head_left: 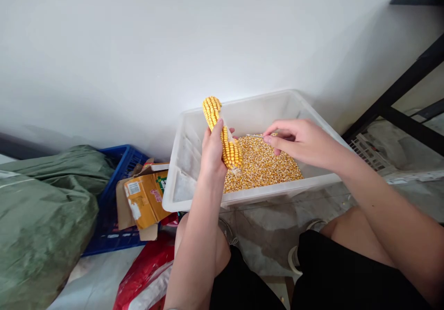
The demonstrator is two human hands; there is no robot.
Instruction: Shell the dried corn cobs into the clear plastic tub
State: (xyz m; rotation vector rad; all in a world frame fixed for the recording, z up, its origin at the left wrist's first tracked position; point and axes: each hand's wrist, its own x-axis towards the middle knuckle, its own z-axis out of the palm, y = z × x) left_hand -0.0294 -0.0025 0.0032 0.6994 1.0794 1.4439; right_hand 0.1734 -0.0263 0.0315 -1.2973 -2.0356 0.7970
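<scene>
My left hand (213, 150) is wrapped round a dried corn cob (231, 153), which is tilted with its upper end away from me. Yellow kernels cover most of the cob, and a pale stripe without kernels runs along its right side. Between the thumb and fingers of my right hand (294, 139) is a thin metal tool (255, 136), its tip pointing left toward the cob but apart from it. My fingers hide the rest of the tool. Both hands are above a white plastic tub (194, 203) holding a heap of loose corn kernels (268, 166).
A white wall (138, 46) rises behind the tub. To the left are a blue crate (114, 240), a torn orange cardboard box (147, 196), a green sack (45, 217) and a red bag (147, 266). A black metal frame (398, 97) stands at the right.
</scene>
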